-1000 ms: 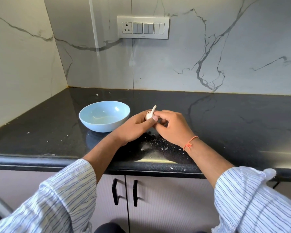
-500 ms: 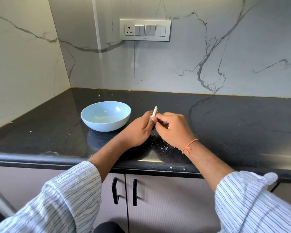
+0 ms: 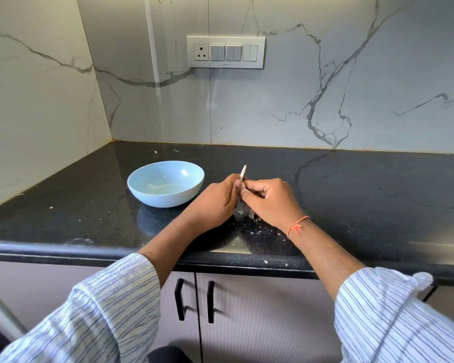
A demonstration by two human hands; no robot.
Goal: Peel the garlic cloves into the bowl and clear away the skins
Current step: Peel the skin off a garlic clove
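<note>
Head view: we pinch the garlic stem (image 3: 243, 172) between left hand (image 3: 215, 203) and right hand (image 3: 269, 201) just right of the blue bowl (image 3: 165, 183); we judge torn skins (image 3: 252, 214) may scatter over the counter (image 3: 364, 195), or a clove may slip the grip.

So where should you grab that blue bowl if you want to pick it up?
Grab the blue bowl by its rim, probably on the near-left side, coming from above. It sits upright with its open top showing, so a thumb can hook inside. Its right side is crowded by the left hand.
</note>
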